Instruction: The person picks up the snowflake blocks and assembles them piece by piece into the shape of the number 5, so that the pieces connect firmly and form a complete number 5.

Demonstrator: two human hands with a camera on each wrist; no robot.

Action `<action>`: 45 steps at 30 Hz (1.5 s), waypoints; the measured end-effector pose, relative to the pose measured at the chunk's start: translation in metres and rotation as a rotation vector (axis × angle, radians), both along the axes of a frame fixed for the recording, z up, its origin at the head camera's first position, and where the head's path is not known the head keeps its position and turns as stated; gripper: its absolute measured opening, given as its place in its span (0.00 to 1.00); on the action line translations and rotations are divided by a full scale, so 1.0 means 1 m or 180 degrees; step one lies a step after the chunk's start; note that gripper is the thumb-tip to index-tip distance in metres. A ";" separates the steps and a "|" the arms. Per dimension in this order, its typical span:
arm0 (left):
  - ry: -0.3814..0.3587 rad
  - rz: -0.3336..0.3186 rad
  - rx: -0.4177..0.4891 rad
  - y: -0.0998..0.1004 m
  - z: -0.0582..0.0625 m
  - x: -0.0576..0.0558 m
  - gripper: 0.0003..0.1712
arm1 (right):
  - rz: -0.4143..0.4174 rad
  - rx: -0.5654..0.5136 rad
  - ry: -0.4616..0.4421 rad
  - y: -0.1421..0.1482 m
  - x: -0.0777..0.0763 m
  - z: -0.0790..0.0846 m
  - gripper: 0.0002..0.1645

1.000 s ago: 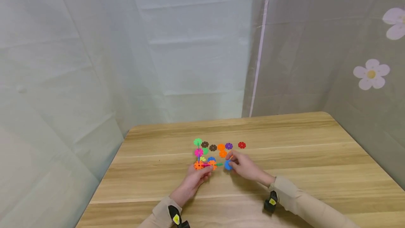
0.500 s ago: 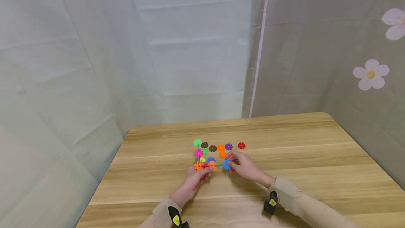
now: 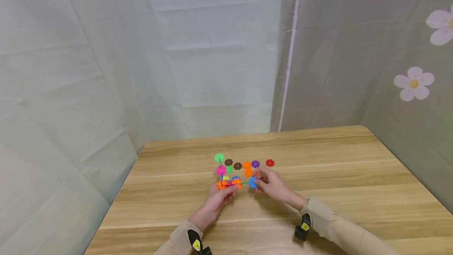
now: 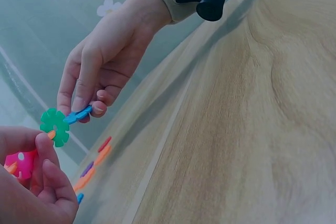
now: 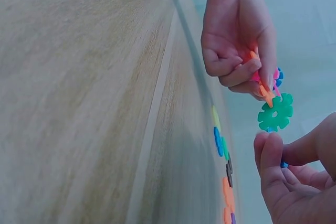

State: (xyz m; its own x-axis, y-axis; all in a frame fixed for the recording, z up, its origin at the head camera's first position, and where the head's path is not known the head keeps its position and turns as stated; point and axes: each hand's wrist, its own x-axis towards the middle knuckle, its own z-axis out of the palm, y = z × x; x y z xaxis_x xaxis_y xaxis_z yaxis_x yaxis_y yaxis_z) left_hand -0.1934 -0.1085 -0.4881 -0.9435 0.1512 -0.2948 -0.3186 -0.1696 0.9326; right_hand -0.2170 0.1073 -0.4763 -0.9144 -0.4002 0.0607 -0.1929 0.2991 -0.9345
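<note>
Slotted plastic snowflake discs are linked into an L-shaped chain. My left hand (image 3: 215,200) pinches an orange disc (image 3: 236,184) in its near row. Beyond the corner orange disc (image 3: 221,185), the far arm runs through a pink disc (image 3: 221,170) to a light green disc (image 3: 219,157). A green disc (image 4: 54,128) stands on edge at the right end of the row. Between thumb and fingers, my right hand (image 3: 276,186) pinches a blue disc (image 3: 252,182), whose edge meets the green disc's rim. Fingertips hide part of the blue disc in the right wrist view.
Loose discs lie on the wooden table (image 3: 318,168) just beyond the hands: brown (image 3: 238,166), purple (image 3: 255,164), red (image 3: 270,163) and several others. Near the chain are a yellow disc (image 3: 226,178) and another blue one (image 3: 235,178). Curtains hang behind the table.
My right hand has brought the blue disc slightly left, up against the green disc. The chain's far arm has shifted a little up and left. My left hand keeps its pinch.
</note>
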 end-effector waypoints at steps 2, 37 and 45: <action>0.0010 0.0014 0.0011 0.000 0.001 0.000 0.12 | -0.0013 -0.0015 -0.0001 0.000 0.000 0.001 0.09; 0.0169 -0.0205 0.0015 0.003 0.004 0.007 0.07 | 0.0200 -0.0084 -0.0006 0.004 0.008 0.008 0.02; 0.0204 -0.0373 0.0077 0.005 0.005 0.009 0.07 | 0.0273 -0.0036 0.0001 0.006 0.012 0.010 0.02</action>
